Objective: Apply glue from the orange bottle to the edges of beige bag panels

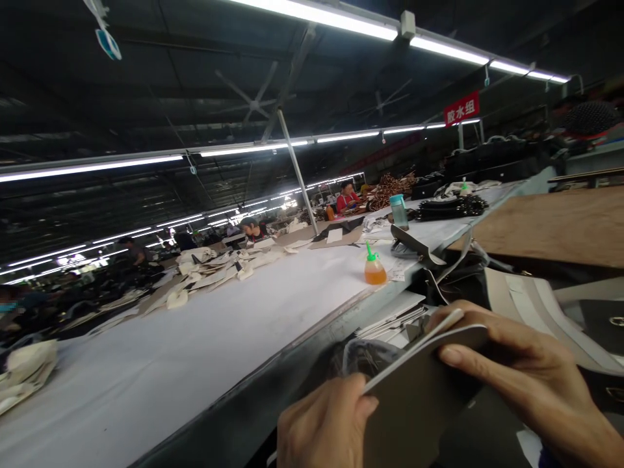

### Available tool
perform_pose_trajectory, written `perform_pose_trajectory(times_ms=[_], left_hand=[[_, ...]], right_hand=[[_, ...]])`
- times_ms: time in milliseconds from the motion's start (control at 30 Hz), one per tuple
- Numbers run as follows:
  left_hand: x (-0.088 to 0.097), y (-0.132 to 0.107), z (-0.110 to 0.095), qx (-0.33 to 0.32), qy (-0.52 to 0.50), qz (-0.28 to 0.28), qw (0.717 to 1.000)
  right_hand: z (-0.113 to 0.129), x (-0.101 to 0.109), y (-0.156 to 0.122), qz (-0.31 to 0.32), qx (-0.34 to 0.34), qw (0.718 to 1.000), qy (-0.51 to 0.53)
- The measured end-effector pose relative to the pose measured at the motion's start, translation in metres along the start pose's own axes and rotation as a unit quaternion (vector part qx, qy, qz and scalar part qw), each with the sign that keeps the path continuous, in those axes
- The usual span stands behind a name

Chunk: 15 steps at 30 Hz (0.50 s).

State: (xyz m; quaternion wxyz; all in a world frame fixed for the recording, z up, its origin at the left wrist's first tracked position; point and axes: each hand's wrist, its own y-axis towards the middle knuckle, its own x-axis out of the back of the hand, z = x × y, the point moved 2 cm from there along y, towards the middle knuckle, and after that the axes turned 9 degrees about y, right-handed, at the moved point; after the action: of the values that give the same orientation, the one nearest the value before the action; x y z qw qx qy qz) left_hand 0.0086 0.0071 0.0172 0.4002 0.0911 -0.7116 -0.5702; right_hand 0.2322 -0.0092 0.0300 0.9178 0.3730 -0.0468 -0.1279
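My left hand (324, 422) pinches the near edge of a dark grey-brown leather panel (419, 406) with a pale cut edge, thumb on its face. At the panel's upper right corner, my right hand (521, 370) grips it between thumb and fingers. A thin cream strip or stick (446, 323) pokes up behind the panel by the right fingers; how it is held is hidden. The panel stands tilted, its dark face toward me. Behind it lie a stack of flat pale pieces (397, 318) and some clear plastic (373, 354).
A long white-topped table (234, 331) runs off to the left. On it stand a squeeze bottle (375, 270) of orange liquid and a teal-lidded cup (398, 211). Cream scraps (214, 266) lie along its far side. Grey straps and panels (536, 305) are at right. Other people sit farther back.
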Motion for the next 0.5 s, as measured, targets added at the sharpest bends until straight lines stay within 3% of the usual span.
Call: perform_pose_trajectory(times_ms=[167,333,500], left_hand=[[-0.004,0.002,-0.003,0.009,0.000,-0.011,1.000],[-0.008,0.002,-0.004,0.013,0.002,-0.003,1.000],[-0.015,0.002,-0.009,0.019,-0.034,0.012,0.999]], right_hand=[[0.001,-0.003,0.002,0.030,0.041,0.999,0.005],[0.001,-0.005,0.002,0.042,0.037,0.998,0.012],[0.003,-0.014,0.001,0.103,0.056,0.992,0.057]])
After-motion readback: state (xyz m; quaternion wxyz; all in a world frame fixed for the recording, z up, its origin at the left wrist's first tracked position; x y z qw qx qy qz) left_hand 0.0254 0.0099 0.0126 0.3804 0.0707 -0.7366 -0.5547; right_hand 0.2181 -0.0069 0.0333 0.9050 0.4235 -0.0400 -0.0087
